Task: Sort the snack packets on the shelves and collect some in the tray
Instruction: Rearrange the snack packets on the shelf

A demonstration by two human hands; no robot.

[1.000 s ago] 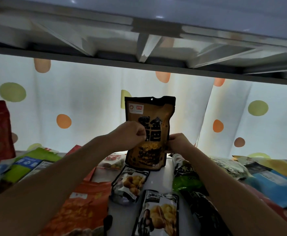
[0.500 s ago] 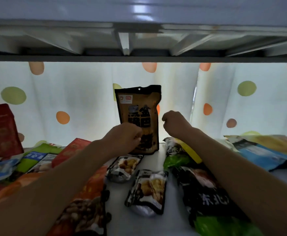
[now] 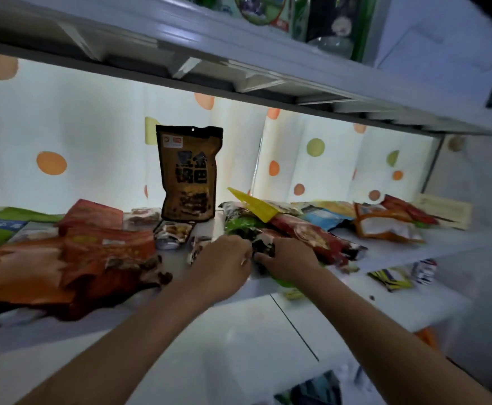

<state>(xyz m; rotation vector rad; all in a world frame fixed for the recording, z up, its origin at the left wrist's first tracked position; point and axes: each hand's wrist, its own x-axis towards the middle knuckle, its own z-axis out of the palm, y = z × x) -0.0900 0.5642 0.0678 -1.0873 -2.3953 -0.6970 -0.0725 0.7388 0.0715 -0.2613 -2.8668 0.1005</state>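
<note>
The dark green-ended snack packet [image 3: 263, 247] lies flat at the near edge of the shelf [image 3: 443, 244], centre-right; its long axis runs near to far, its green end far. Judged light, soft and crinkly, with a slippery film; grasp it by the near end seam or both side edges. The left hand [image 3: 224, 263] and right hand [image 3: 290, 260] rest on its near end; whether the fingers pinch it cannot be told. Behind it, the brown pouch [image 3: 189, 173] stands upright against the dotted curtain [image 3: 93, 135].
</note>
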